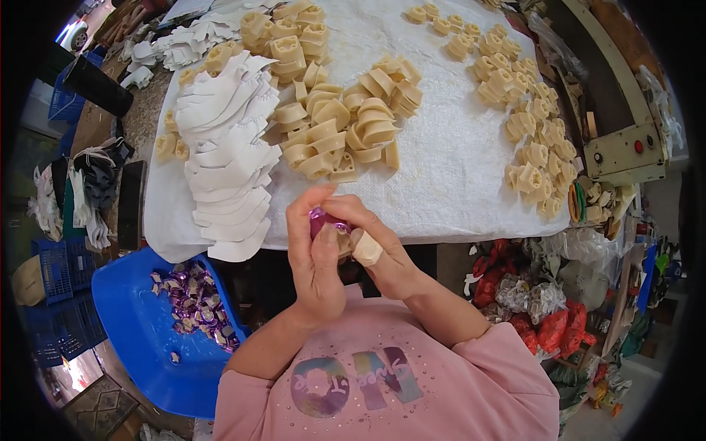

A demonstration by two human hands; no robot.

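Observation:
Close to the table's front edge, my left hand and my right hand meet around a small shiny purple piece. Fingers of both hands curl over it, so its full shape is hidden. A cream-coloured wrap covers my right thumb. Just beyond the hands lies a heap of cream moulded parts with curved, layered sides. Left of that heap, thin white curved cut pieces overlap in a long row. Several more purple shiny pieces sit in a blue plastic bin at lower left.
White woven sheeting covers the table. Smaller cream clusters line its right side. A dark phone-shaped slab and a black cylinder are at left. Beside the right edge stand a beige machine box and red plastic bags.

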